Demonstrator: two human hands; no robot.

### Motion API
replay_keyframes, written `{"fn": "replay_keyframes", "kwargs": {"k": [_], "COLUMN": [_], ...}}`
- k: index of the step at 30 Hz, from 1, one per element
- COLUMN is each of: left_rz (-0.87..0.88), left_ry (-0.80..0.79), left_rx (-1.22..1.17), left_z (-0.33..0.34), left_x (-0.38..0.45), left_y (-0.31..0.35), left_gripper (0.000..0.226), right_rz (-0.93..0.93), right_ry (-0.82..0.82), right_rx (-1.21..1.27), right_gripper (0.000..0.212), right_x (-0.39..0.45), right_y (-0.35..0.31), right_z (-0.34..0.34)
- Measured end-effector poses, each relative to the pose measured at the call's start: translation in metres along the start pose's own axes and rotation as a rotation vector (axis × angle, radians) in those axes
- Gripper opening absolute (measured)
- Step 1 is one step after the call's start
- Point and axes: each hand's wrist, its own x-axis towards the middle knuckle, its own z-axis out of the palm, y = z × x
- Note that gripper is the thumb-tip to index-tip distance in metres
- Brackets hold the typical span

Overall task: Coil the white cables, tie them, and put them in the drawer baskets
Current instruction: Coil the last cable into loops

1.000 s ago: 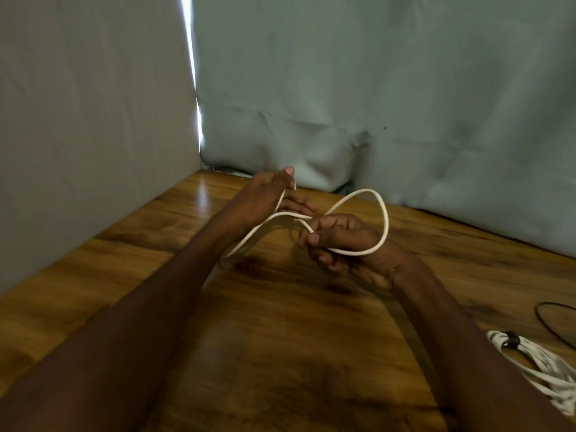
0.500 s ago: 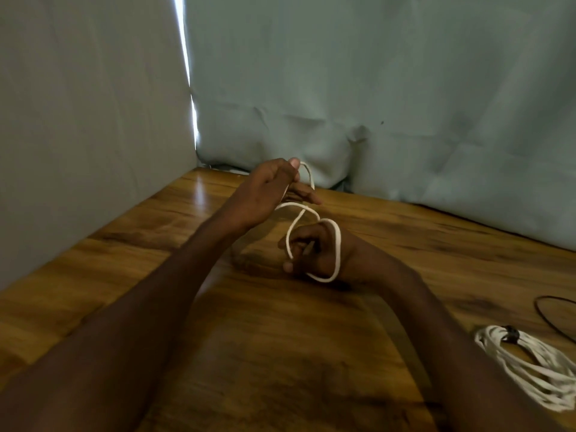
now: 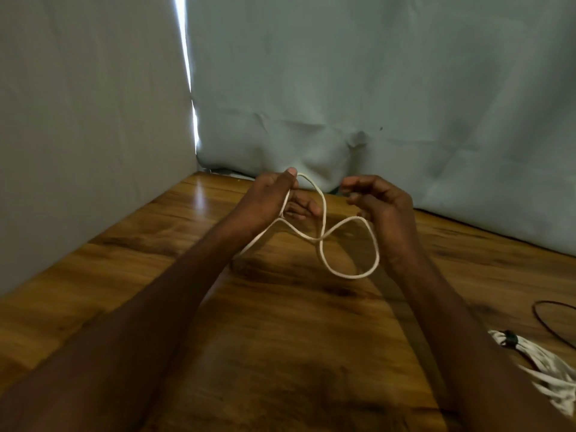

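Two bare forearms reach over a wooden surface that ends at grey fabric walls on the left and at the back, with open wood on the near side below the hands. The left hand pinches a thin white cable between thumb and fingers, held above the surface. The cable crosses itself between the hands and forms a loop hanging around the right hand, whose fingers are curled. At the right edge lies a tied white cable bundle beside a dark thin wire.
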Motion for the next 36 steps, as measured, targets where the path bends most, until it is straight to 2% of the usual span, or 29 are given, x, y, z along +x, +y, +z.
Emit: {"fn": "replay_keyframes", "kwargs": {"k": [2, 4, 6, 7, 9, 13, 16, 18, 19, 21, 23, 26, 29, 31, 32, 33, 35, 36], "left_rz": [0.013, 0.025, 0.002, -0.023, -0.068, -0.13, -0.183, -0.228, -0.238, -0.251, -0.277, -0.235, -0.227, -0.231, -0.23, -0.228, -0.227, -0.225], "left_ry": [0.053, 0.115, 0.144, 0.147, 0.144, 0.144, 0.11, 0.103, 0.106, 0.089, 0.071, 0.112, 0.11, 0.115, 0.118, 0.12, 0.119, 0.12], "left_rx": [0.013, 0.052, 0.057, 0.034, -0.018, -0.102, -0.162, -0.218, -0.246, -0.246, -0.137, -0.061, -0.074, -0.12, -0.157, -0.211, -0.351, -0.425], "left_z": [0.001, 0.0, -0.001, -0.001, -0.002, -0.008, -0.005, -0.005, -0.007, -0.014, -0.019, -0.018, -0.016, -0.018, -0.019, -0.021, -0.025, -0.027], "left_x": [-0.001, -0.004, -0.004, -0.003, 0.0, 0.004, 0.003, 0.003, 0.003, 0.005, 0.004, 0.001, 0.001, 0.0, 0.0, 0.001, 0.002, 0.002], "left_y": [-0.002, -0.003, -0.006, -0.006, -0.005, -0.003, -0.004, -0.006, -0.006, -0.006, -0.006, -0.009, -0.007, -0.003, -0.001, 0.001, 0.004, 0.005], "left_gripper": [0.036, 0.037, 0.038, 0.038, 0.04, 0.042, 0.041, 0.041, 0.039, 0.039, 0.045, 0.029, 0.03, 0.032, 0.033, 0.034, 0.036, 0.038], "right_rz": [-0.028, -0.132, -0.255, -0.28, -0.245, 0.017, 0.012, -0.031, -0.043, -0.053, -0.035, 0.035, 0.191, 0.269, 0.276, 0.252, 0.224, 0.226], "right_ry": [-0.137, -0.239, -0.3, -0.308, -0.291, -0.334, -0.333, -0.272, -0.233, -0.127, -0.005, 0.162, 0.223, 0.224, 0.216, 0.187, 0.134, 0.129], "right_rx": [-0.139, -0.537, -0.987, -1.122, -1.221, -1.325, -1.365, -1.288, -1.148, -0.701, -0.4, -0.205, 0.03, 0.039, -0.046, -0.235, -0.689, -0.836], "right_gripper": [0.014, 0.014, 0.026, 0.033, 0.043, 0.058, 0.04, 0.024, 0.018, 0.005, 0.012, 0.028, 0.027, 0.022, 0.017, 0.015, 0.023, 0.023], "right_x": [-0.006, -0.009, -0.014, -0.017, -0.021, -0.02, -0.022, -0.018, -0.015, -0.009, -0.005, -0.003, -0.004, -0.004, -0.003, -0.002, 0.0, 0.0], "right_y": [-0.013, -0.012, -0.002, 0.001, 0.004, 0.008, 0.007, 0.006, 0.007, 0.009, 0.009, 0.015, 0.022, 0.029, 0.034, 0.037, 0.043, 0.044], "right_z": [0.005, 0.013, 0.026, 0.03, 0.032, 0.024, 0.027, 0.025, 0.022, 0.01, -0.001, -0.01, -0.01, -0.01, -0.011, -0.013, -0.015, -0.014]}}
